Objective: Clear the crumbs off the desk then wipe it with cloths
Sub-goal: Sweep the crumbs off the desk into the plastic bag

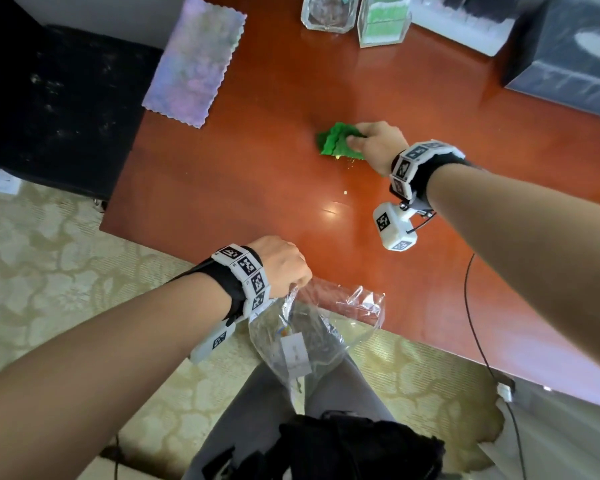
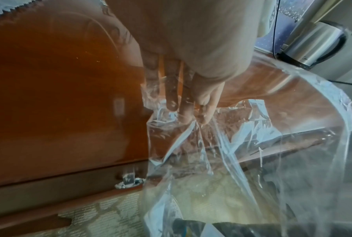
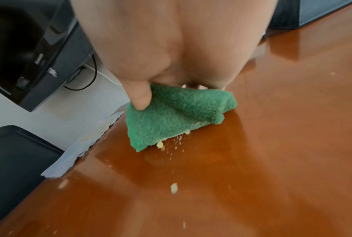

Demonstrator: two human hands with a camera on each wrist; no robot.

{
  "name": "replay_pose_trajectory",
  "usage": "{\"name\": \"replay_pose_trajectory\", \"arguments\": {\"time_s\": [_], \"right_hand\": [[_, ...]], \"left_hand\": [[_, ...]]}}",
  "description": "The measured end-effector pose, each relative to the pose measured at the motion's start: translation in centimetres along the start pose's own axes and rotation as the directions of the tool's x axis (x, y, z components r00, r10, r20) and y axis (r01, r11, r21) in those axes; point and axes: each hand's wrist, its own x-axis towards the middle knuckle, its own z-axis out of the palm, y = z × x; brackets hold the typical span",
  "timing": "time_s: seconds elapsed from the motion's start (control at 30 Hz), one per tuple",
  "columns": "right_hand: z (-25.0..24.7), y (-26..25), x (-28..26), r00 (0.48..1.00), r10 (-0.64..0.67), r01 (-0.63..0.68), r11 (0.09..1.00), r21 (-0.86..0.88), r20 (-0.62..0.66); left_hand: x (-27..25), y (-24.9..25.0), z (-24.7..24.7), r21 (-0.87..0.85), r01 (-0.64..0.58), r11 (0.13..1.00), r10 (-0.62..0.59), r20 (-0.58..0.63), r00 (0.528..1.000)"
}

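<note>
Two hands busy, left hand (image 1: pixel 284 259) gripping clear bag (image 1: pixel 312 337), label inside

The right hand (image 1: pixel 378 145) is covering much of the green cloth (image 1: pixel 336 143) in the head view, and its fingers are tucking out of sight beneath the palm in the right wrist view, only the thumb (image 3: pixel 140 97) showing. Any crumbs under the cloth are staying hidden. The left hand (image 1: pixel 284 261) is hiding its grip on the clear plastic bag (image 1: pixel 309 341) from above. The bag's contents are reading as blurred shapes. The frame's top edge is cutting off the clear containers (image 1: pixel 354 15) at the counter (image 1: pixel 257 188) back.
</note>
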Motion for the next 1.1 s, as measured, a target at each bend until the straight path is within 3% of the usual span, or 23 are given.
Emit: {"name": "replay_pose_trajectory", "arguments": {"time_s": [0.4, 0.57, 0.8, 1.0, 1.1], "right_hand": [[4.9, 1.8, -7.9, 0.999, 0.042, -0.042, 0.998, 0.045, -0.004], [6.3, 2.1, -10.6, 0.996, 0.075, -0.07, 0.992, 0.103, -0.048], [6.6, 2.1, -12.0, 0.981, 0.07, -0.048, 0.992, 0.12, -0.181], [4.9, 1.2, -9.7, 0.909, 0.057, -0.027, 0.997, 0.077, -0.412], [4.0, 0.8, -8.9, 0.896, 0.001, -0.01, 1.0, -0.017, -0.443]], "left_hand": [[-3.8, 3.8, 3.6, 0.273, -0.132, 0.953, 0.146, -0.034, 0.989], [-5.1, 4.7, 6.0, 0.352, -0.19, 0.916, 0.201, 0.005, 0.98], [-4.8, 4.2, 8.6, 0.351, -0.192, 0.916, 0.192, 0.035, 0.981], [-3.0, 3.6, 9.8, 0.291, -0.175, 0.941, 0.165, 0.058, 0.985], [-2.3, 3.6, 10.2, 0.259, -0.16, 0.953, 0.155, 0.037, 0.987]]}}
